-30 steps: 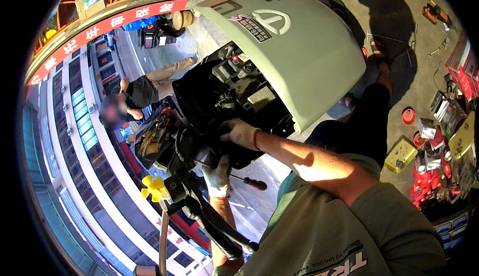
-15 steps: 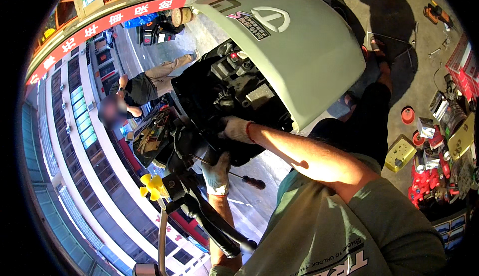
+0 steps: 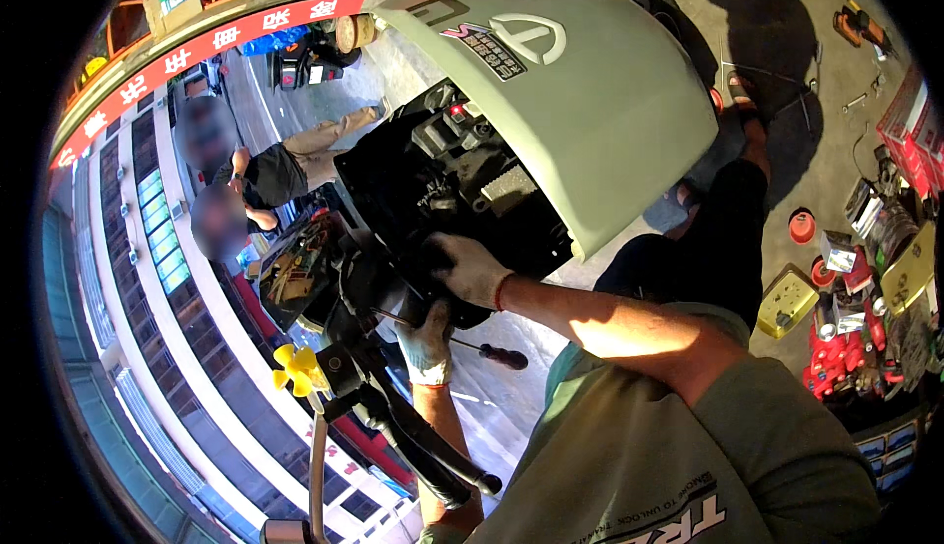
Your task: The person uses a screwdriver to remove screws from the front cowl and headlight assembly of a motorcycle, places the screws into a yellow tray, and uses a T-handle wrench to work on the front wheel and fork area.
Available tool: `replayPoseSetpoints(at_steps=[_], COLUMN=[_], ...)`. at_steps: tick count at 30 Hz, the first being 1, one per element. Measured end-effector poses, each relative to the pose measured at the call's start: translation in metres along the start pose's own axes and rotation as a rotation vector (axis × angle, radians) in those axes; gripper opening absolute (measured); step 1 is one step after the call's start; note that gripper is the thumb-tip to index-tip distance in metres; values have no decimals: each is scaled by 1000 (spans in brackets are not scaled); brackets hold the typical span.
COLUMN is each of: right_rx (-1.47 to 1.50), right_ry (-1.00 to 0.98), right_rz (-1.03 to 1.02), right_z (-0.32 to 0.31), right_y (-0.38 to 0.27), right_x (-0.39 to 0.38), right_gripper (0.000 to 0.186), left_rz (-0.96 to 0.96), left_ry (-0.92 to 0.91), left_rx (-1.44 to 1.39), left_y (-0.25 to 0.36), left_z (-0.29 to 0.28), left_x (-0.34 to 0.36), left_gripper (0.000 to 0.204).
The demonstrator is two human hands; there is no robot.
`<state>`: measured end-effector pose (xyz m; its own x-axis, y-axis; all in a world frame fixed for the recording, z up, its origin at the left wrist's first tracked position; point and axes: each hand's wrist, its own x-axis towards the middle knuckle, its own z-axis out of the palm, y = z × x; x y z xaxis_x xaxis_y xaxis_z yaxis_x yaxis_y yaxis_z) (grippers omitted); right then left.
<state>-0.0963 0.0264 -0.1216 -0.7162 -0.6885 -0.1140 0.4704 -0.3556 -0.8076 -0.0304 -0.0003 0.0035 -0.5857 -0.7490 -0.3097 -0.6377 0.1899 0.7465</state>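
**Vehicle (image 3: pixel 629 102) lies open under two gloved hands**

The pale green vehicle stands on the concrete floor (image 3: pixel 841 136), its dark compartment (image 3: pixel 379 175) exposed beside a broad, curved panel. Inside, a black component (image 3: pixel 430 138) sits toward the compartment's upper edge, and a light grey block (image 3: pixel 509 190) lies nearer the panel.

The right hand (image 3: pixel 470 269), in a pale glove with a red cuff, reaches to the compartment's lower edge. Its fingers bend down against the dark trim and their tips are hidden, so one cannot tell whether its grip is pinching anything. The left hand (image 3: pixel 429 343), also gloved, is just below it. Its grip appears to pinch the thin shaft of a screwdriver (image 3: pixel 503 357), whose dark handle sticks out to the right of the hand. A black handlebar (image 3: pixel 418 436) runs below and to the left of that hand, with a yellow fan (image 3: pixel 298 370) near its upper end.

Toward the floor's right edge lie a red tub (image 3: pixel 802 227), a yellow tray (image 3: pixel 798 277) and a pile of red items (image 3: pixel 836 362). An orange and black tool (image 3: pixel 860 31) lies near the floor's upper right corner, with a wrench (image 3: pixel 855 104) below it. Past the compartment's left edge is another person (image 3: pixel 275 175) in a dark shirt and beige trousers.
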Motion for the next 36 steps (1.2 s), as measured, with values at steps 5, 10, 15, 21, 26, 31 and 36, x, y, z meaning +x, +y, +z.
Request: replayPoseSetpoints(at_steps=[5, 10, 15, 21, 26, 31, 36], right_rx=[-25, 297, 147, 207, 45, -8, -10], right_ry=[-4, 47, -79, -148, -239, -186, -183], right_rz=[25, 105, 111, 189, 164, 207, 245], right_z=[3, -3, -14, -18, -28, -26, -23], right_y=[2, -17, -21, -28, -40, -59, -55], right_x=[7, 5, 8, 6, 7, 12, 17], right_gripper=[33, 25, 31, 40, 38, 42, 38], left_rz=[-24, -51, 152, 101, 104, 47, -28], left_ry=[-29, -20, -79, -57, -21, 8, -40], left_rx=[62, -73, 207, -87, -73, -44, -54], left_y=[4, -1, -7, -29, -36, -26, -12], left_z=[-1, -5, -12, -18, -19, -14, -16], left_x=[3, -1, 4, 13, 11, 11, 11], left_gripper=[37, 44, 43, 49, 48, 48, 48])
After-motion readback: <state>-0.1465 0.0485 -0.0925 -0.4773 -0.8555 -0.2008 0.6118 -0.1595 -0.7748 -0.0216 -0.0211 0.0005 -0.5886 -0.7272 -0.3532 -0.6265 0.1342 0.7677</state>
